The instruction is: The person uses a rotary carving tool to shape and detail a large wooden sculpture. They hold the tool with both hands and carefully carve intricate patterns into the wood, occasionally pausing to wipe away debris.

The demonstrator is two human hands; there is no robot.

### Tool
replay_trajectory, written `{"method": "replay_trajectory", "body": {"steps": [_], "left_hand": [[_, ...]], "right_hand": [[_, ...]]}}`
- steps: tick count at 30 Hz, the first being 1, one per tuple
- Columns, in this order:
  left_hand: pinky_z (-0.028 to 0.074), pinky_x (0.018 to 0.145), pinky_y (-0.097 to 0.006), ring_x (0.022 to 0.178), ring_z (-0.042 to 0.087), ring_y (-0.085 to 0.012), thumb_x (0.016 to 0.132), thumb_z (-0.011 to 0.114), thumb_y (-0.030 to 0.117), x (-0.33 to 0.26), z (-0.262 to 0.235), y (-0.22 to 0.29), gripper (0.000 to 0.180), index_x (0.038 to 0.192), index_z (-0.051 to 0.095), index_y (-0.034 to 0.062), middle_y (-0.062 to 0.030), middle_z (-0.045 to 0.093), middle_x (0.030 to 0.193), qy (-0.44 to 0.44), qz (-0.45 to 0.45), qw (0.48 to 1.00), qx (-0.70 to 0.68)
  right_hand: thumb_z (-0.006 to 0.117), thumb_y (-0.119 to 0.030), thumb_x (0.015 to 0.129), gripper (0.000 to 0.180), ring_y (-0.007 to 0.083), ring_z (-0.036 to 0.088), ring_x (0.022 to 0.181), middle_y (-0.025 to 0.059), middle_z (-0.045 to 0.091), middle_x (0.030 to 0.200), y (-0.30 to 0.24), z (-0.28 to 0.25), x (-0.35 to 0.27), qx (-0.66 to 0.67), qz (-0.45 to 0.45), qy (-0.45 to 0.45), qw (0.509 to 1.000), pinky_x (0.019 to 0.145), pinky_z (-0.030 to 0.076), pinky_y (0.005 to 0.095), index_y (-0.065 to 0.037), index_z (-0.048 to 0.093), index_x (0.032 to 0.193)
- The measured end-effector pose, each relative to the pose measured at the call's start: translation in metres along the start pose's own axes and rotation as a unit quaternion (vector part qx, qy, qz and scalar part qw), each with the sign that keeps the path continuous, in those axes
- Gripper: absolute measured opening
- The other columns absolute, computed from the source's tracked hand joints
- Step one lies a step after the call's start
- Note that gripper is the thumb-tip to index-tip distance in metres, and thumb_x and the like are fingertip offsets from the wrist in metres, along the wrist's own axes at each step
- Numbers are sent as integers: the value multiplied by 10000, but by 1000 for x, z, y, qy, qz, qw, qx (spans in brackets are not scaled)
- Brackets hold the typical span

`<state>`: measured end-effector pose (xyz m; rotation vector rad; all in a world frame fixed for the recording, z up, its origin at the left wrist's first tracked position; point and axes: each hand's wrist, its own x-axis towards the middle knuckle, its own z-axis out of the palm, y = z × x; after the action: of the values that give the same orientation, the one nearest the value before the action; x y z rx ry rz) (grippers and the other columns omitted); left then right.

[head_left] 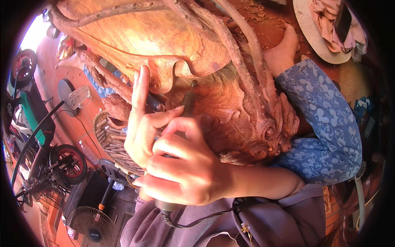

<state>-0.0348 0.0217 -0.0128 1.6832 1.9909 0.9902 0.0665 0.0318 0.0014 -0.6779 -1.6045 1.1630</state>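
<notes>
In my right hand (185, 160) is a black rotary carving tool (189, 103), its fingers wrapped round the body and its cord leaving the lower end. My left hand (138, 123) is at the left side of the same tool. One finger and the thumb close in on its ribbed neck, while two fingers stretch up toward the carving's curled edge. The small dark burr at the tool's tip stands over a large reddish wood carving (234, 103), just under a rolled lip; whether it touches cannot be told. Twisted branch-like strands run across the carving.
My legs in blue patterned trousers (321, 123) flank the carving. A basket of sticks (109, 140) stands left, near a clear mug (80, 98) on a round stool. Farther left are a motorbike (33, 115) and a fan (94, 226). A straw hat (304, 24) lies upper right, beside wood shavings (255, 14).
</notes>
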Motion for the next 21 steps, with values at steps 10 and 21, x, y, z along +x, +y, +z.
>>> {"method": "replay_trajectory", "body": {"steps": [10, 21], "left_hand": [[388, 1077, -529, 1342, 393, -500, 734, 723, 111, 3, 11, 5, 93, 791, 693, 43, -268, 522, 1371, -22, 70, 995, 69], [469, 1004, -394, 1244, 555, -381, 670, 720, 78, 5, -2, 5, 149, 783, 685, -13, -338, 516, 1334, -10, -84, 996, -41]], "right_hand": [[755, -143, 583, 162, 155, 531, 688, -30, 569, 732, 5, -16, -6, -36, 12, -9, 999, 697, 383, 367, -100, 653, 702], [784, -173, 655, 161, 157, 532, 694, -22, 571, 756, 0, 1, 4, -8, 0, 5, 1000, 709, 394, 387, -97, 658, 720]]}}
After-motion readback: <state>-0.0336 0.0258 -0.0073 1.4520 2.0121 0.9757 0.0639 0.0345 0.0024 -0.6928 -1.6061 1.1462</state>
